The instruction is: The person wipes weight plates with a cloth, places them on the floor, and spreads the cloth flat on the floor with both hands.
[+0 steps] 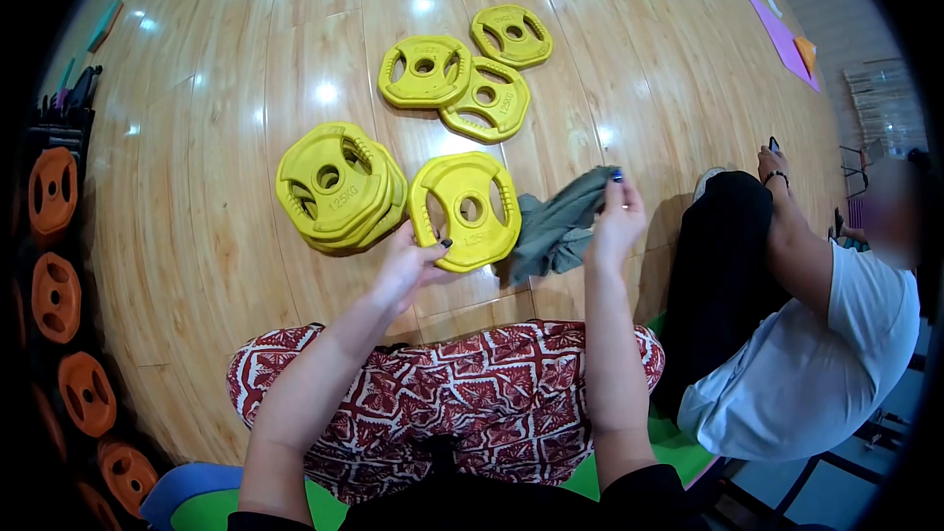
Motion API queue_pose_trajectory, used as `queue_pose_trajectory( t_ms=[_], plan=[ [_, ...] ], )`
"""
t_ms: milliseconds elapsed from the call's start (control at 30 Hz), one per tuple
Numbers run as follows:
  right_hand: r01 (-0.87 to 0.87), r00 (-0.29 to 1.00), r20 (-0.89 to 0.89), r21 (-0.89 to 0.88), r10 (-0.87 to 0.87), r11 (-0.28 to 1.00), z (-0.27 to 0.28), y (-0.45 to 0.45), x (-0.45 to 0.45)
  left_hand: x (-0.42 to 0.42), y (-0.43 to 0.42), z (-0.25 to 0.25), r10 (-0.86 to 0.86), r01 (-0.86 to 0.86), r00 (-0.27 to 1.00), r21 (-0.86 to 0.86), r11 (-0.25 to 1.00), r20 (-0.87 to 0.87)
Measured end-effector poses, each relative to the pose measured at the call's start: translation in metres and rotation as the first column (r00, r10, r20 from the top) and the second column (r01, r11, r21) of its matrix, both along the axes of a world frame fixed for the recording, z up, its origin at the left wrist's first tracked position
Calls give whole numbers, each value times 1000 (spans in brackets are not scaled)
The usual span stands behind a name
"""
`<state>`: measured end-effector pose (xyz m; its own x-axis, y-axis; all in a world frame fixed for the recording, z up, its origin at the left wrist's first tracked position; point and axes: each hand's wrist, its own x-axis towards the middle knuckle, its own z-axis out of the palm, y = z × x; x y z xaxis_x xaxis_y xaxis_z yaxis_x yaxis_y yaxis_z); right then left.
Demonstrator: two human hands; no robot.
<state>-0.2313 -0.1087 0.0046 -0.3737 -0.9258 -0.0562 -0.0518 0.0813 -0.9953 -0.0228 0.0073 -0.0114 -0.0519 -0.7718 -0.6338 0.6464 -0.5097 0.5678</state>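
Note:
My left hand (411, 264) grips the lower left edge of a yellow weight plate (467, 243), its thumb on the face and the other fingers underneath. Pinched between the fingers of my right hand (618, 221) is a grey-green cloth (560, 234), which hangs down beside the plate's right edge. Left of the held plate lies a stack of yellow plates (339, 187), the top one marked 1.25KG. Farther off on the floor, one yellow plate (424, 72) partly overlaps another yellow plate (502, 108), and a third yellow plate (512, 36) lies behind them.
A person in a white shirt (836, 364) sits close on my right, holding a phone (774, 145). Orange plates (56, 297) line a rack at the left. The wooden floor (226, 138) stretches ahead; a green mat (669, 447) is under me. A pink mat (774, 34) lies far right.

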Motion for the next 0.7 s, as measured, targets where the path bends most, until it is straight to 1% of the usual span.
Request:
queue_pose_trajectory(
  t_ms=[33, 67, 100, 133, 167, 200, 267, 300, 333, 367, 400, 467, 500, 533, 567, 600, 667, 700],
  plan=[
    [73, 995, 76, -144, -63, 987, 6, -2, -1, 1, -1, 3, -22, 22, 998, -2, 1000, 61],
    [73, 995, 77, -145, -62, 987, 10, -3, 1, 3, -1, 4, -44, 44, 992, -3, 999, 122],
    [102, 991, 109, -211, -81, 972, 15, -4, 2, 4, -1, -1, -44, 44, 991, -4, 999, 123],
    [134, 985, 142, -275, -97, 952, 18, -4, 4, 5, -1, -10, -81, 89, 968, -23, 996, 238],
    [128, 986, 136, -286, -92, 950, 19, -3, 7, 6, -1, -17, -115, 136, 929, -36, 990, 351],
    [128, 986, 135, -286, -93, 950, 13, -3, 8, 6, -1, -18, -115, 136, 929, -36, 990, 351],
    [74, 993, 108, -234, -49, 969, -1, -3, 10, 7, 0, -20, -142, 182, 902, -63, 981, 407],
    [-1, 998, 56, -185, 12, 983, 5, 4, 18, 6, 0, -15, -142, 182, 902, -61, 981, 407],
    [-58, 998, -5, -133, 58, 989, -9, 5, 18, 5, -1, -8, -183, 210, 894, -22, 977, 409],
    [-147, 989, -26, -83, 145, 986, -13, 8, 22, 4, -1, -3, -225, 239, 885, 17, 971, 409],
    [-233, 972, -41, -31, 232, 972, -16, 12, 27, 3, 0, -7, -227, 242, 884, 17, 970, 409],
    [-338, 903, -287, -17, 319, 941, -42, 17, 31, 0, 4, -24, -257, 309, 877, -67, 949, 405],
    [-405, 855, -375, -48, 359, 913, -39, 20, 34, -1, 5, -30, -260, 312, 877, -68, 948, 405],
    [-471, 797, -461, -70, 390, 879, -35, 23, 38, -2, 7, -35, -299, 371, 839, -76, 925, 454],
    [-477, 776, -496, -59, 389, 877, -34, 26, 40, -3, 9, -41, -335, 429, 797, -80, 900, 503],
    [-475, 777, -496, -60, 387, 878, -35, 28, 43, -4, 9, -40, -336, 430, 796, -80, 899, 503],
    [-488, 849, -219, 26, 482, 872, -37, 31, 47, -5, 10, -38, -374, 514, 650, -19, 858, 662],
    [-497, 828, -292, 12, 478, 868, -37, 33, 49, -5, 9, -31, -375, 515, 649, -19, 857, 662]
  ],
)
